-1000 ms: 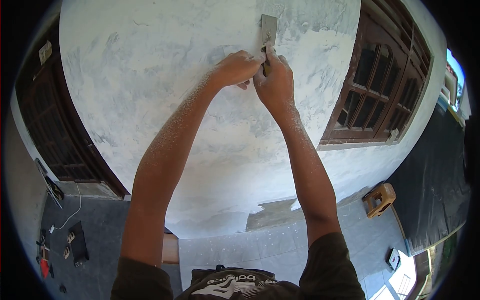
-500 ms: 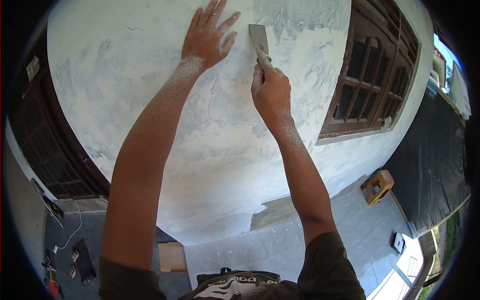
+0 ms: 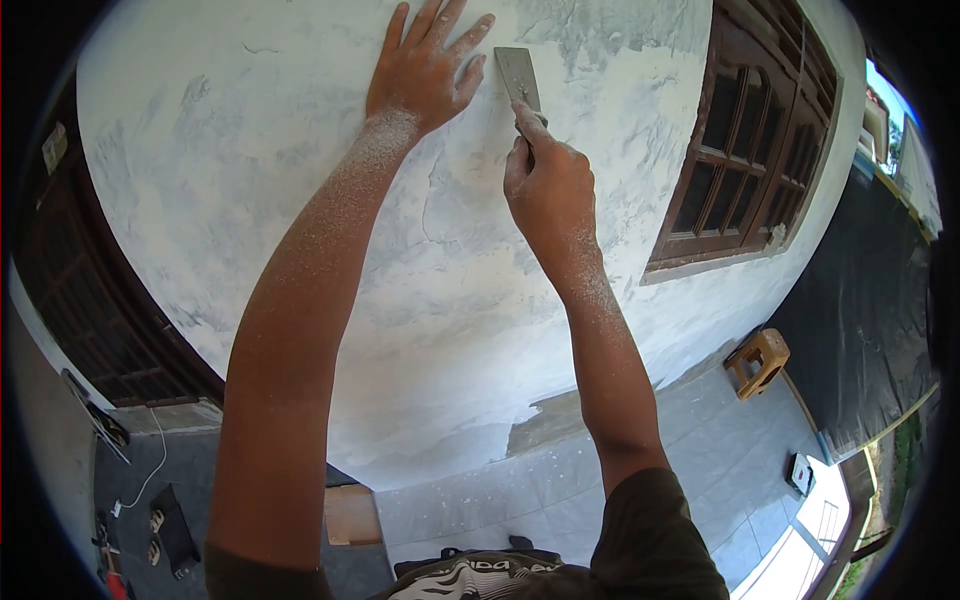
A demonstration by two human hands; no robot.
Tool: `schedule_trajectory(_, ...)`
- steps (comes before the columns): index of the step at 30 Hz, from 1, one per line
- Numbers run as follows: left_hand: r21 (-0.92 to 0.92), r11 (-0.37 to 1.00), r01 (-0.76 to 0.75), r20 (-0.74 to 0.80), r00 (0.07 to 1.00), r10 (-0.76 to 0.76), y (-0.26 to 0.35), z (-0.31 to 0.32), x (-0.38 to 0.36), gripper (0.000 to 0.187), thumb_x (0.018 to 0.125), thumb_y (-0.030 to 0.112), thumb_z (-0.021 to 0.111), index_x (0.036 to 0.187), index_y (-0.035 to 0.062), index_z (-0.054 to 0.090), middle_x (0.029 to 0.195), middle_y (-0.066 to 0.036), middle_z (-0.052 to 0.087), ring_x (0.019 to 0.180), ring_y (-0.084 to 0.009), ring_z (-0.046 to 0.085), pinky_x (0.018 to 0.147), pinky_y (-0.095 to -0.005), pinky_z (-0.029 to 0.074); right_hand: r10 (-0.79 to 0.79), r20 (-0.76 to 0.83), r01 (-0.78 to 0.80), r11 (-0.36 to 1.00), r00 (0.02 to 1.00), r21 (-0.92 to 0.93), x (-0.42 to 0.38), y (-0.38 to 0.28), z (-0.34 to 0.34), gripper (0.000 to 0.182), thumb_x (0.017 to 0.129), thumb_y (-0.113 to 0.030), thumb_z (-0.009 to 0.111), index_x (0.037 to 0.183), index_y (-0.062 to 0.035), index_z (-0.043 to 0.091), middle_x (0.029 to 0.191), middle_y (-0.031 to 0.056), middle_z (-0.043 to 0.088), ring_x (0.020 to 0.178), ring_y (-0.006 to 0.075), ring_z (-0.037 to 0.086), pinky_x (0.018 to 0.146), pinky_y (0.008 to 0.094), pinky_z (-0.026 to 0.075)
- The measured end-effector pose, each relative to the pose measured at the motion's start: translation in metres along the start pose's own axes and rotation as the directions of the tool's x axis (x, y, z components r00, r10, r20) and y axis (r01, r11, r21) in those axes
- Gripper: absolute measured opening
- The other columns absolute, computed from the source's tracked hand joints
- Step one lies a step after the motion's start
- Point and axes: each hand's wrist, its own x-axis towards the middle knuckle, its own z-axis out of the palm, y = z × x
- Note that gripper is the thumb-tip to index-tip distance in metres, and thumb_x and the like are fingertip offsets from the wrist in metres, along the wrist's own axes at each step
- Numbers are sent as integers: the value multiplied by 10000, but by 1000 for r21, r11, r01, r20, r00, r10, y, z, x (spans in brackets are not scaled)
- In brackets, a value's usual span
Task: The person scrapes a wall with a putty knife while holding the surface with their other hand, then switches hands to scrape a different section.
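Observation:
My right hand (image 3: 548, 190) grips the handle of a metal putty knife (image 3: 519, 76), whose flat blade lies against the white plastered wall (image 3: 300, 150) above my knuckles. The forefinger runs up the handle toward the blade. My left hand (image 3: 425, 68) rests flat on the wall just left of the blade, fingers spread, holding nothing. Both forearms are dusted with white powder.
A dark wooden window (image 3: 755, 150) is set in the wall to the right and a dark door (image 3: 90, 300) to the left. Below on the tiled floor stand a small wooden stool (image 3: 758, 360) and a wooden block (image 3: 350, 513). Tools and a cable lie at lower left.
One second ago both hands were together on the knife handle. My left hand has since let go and moved up and left, flat onto the wall. The blade stays in about the same spot.

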Motion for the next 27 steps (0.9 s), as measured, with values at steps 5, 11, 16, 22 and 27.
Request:
schedule_trajectory(5, 3, 1000, -5, 0, 1000, 5, 0, -1, -1, 543, 1001, 358, 519, 1505, 156, 502, 1657, -145, 300, 1557, -307, 209, 1268, -545, 125, 23, 10, -24, 997, 1000, 71, 1, -3, -3, 379, 1006, -111, 564, 1377, -68, 627, 781, 195, 719, 706, 320, 742, 648, 433, 615)
schedule_trajectory(11, 23, 999, -35, 15, 999, 34, 0, 2, -1, 538, 996, 361, 524, 1492, 152, 518, 1654, -142, 304, 1556, -301, 212, 1268, -546, 125, 25, -49, -22, 998, 998, 58, 22, -9, -1, 378, 997, -105, 565, 1367, -68, 633, 805, 211, 728, 726, 333, 747, 665, 444, 617)
schedule_trajectory(16, -15, 999, -31, 4, 999, 31, -1, 1, -1, 528, 991, 360, 529, 1471, 141, 540, 1650, -141, 313, 1554, -299, 217, 1268, -545, 124, 47, -22, -46, 998, 999, 46, 13, -7, -2, 378, 996, -110, 564, 1366, -78, 635, 803, 212, 728, 739, 349, 748, 668, 459, 618)
schedule_trajectory(22, -20, 998, -57, -6, 998, 56, -4, 2, -3, 537, 983, 358, 537, 1474, 141, 537, 1652, -145, 311, 1554, -294, 219, 1268, -544, 126, 63, 6, -64, 995, 998, 71, 9, -9, -5, 377, 995, -105, 559, 1363, -85, 639, 808, 223, 729, 749, 357, 751, 672, 457, 625)
schedule_trajectory(27, 10, 999, -42, 0, 999, 42, -1, 1, -2, 559, 974, 370, 546, 1480, 132, 529, 1650, -150, 314, 1554, -299, 220, 1267, -551, 126, 22, -41, -20, 999, 999, 47, 16, -11, -8, 349, 999, -110, 558, 1328, -65, 665, 814, 226, 732, 746, 351, 753, 675, 449, 628)
